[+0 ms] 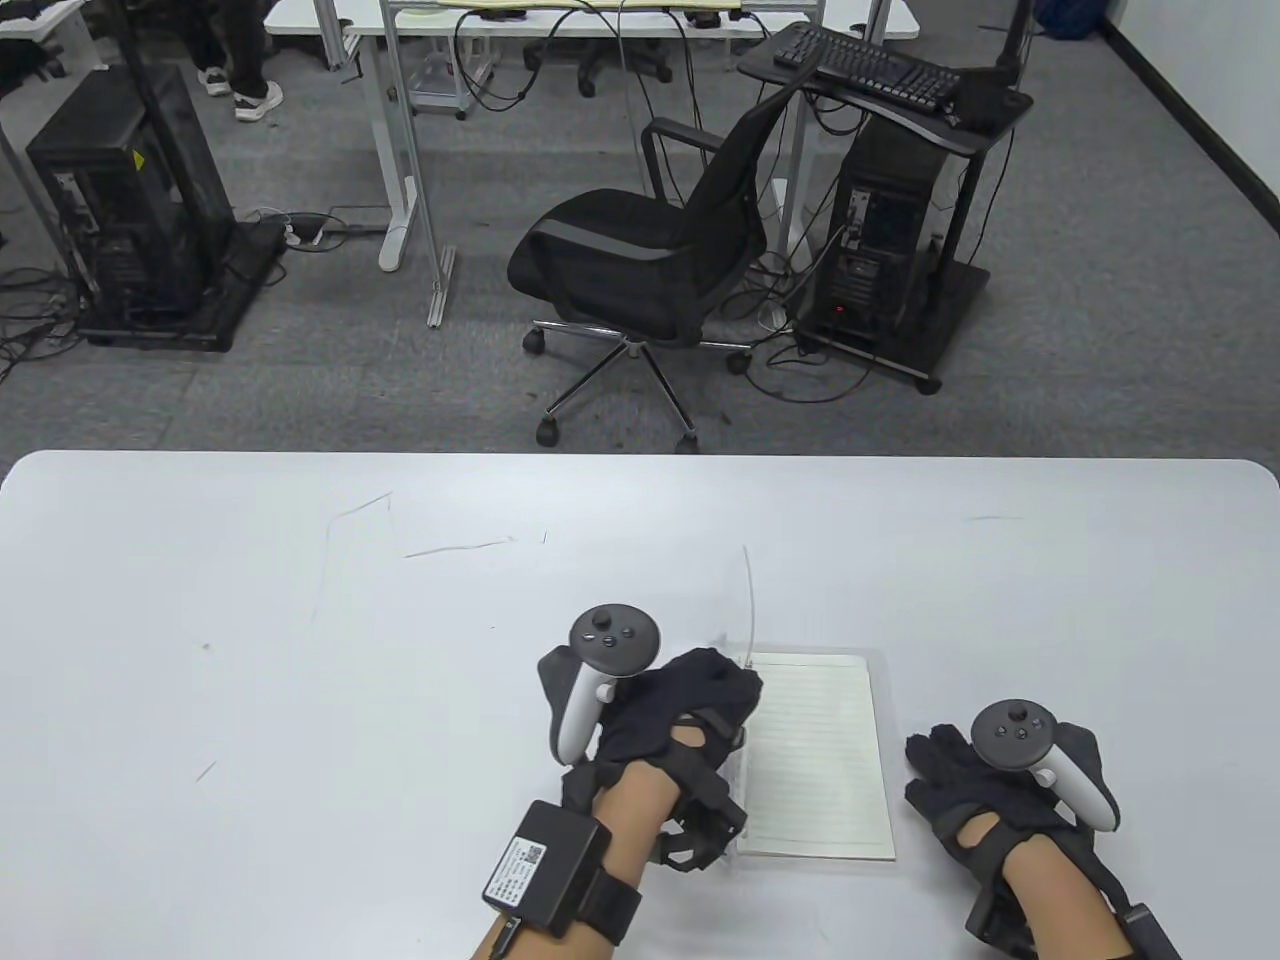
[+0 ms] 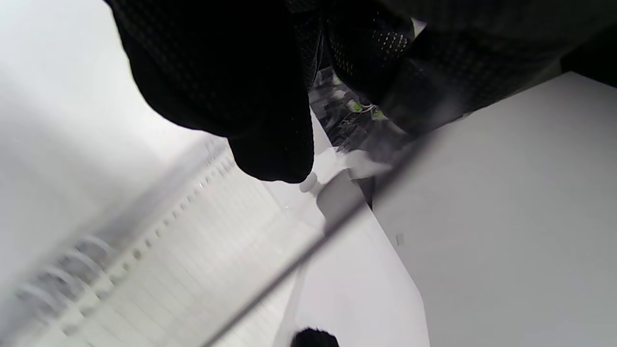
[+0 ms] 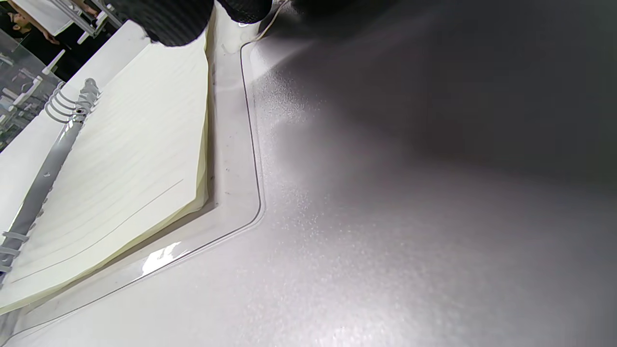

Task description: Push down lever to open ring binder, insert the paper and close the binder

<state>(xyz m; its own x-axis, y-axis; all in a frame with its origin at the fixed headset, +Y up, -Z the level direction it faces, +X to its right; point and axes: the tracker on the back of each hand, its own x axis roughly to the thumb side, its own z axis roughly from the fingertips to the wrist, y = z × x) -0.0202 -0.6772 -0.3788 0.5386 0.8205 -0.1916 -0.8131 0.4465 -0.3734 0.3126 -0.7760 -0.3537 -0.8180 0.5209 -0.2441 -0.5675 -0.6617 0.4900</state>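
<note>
A ring binder with clear plastic covers lies open near the table's front edge, a stack of lined paper [image 1: 820, 760] on its back cover. Its transparent front cover [image 1: 748, 602] stands nearly upright at the spine. My left hand [image 1: 700, 722] is at the spine and holds that cover. In the left wrist view my left hand's fingers [image 2: 270, 106] sit on either side of the cover's edge [image 2: 308, 250], with blurred rings [image 2: 62, 274] below. My right hand [image 1: 950, 775] rests flat on the table, just right of the binder. Grey rings [image 3: 67, 103], the paper [image 3: 130, 159] and the clear back cover [image 3: 234, 159] show beside my right fingertips [image 3: 166, 19].
The white table [image 1: 300, 650] carries a few faint scratch marks. Beyond its far edge stand a black office chair [image 1: 650, 260], computer towers and desks on grey carpet.
</note>
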